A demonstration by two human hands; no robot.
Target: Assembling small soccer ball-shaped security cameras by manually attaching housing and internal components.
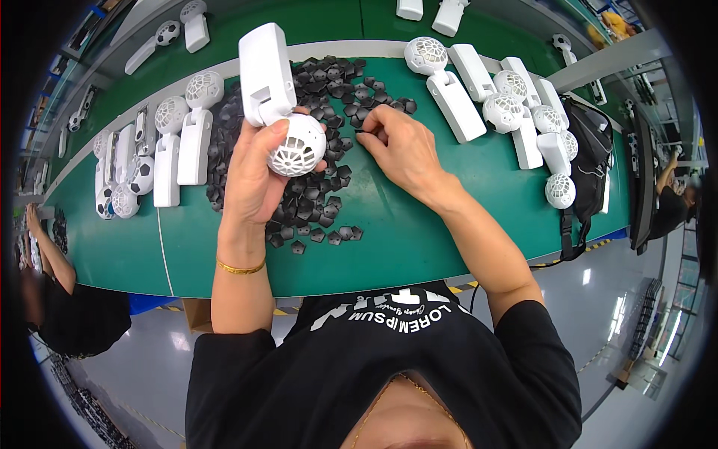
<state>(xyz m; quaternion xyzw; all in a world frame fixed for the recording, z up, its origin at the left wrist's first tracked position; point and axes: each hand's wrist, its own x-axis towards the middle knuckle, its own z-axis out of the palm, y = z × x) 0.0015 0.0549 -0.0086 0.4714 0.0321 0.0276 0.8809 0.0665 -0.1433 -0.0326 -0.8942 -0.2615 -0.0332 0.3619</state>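
Note:
My left hand (250,168) is closed around a white device with a ball-shaped lattice head (299,146) and a long rectangular body (265,71). The body points up and away over the table, and the ball sits by my thumb and fingers. My right hand (404,150) is at the right edge of a loose heap of small black pentagon pieces (307,206). Its thumb and index finger are pinched together, with a dark edge of one black pentagon piece showing at the tips. Part of the heap is hidden behind my left hand and the device.
More white ball-headed devices lie at the left (196,142) and right (456,105) of the green table (389,247). A black backpack (591,150) rests at the right edge. A metal rail (613,61) crosses at upper right. Another person's arm (52,251) reaches in at far left.

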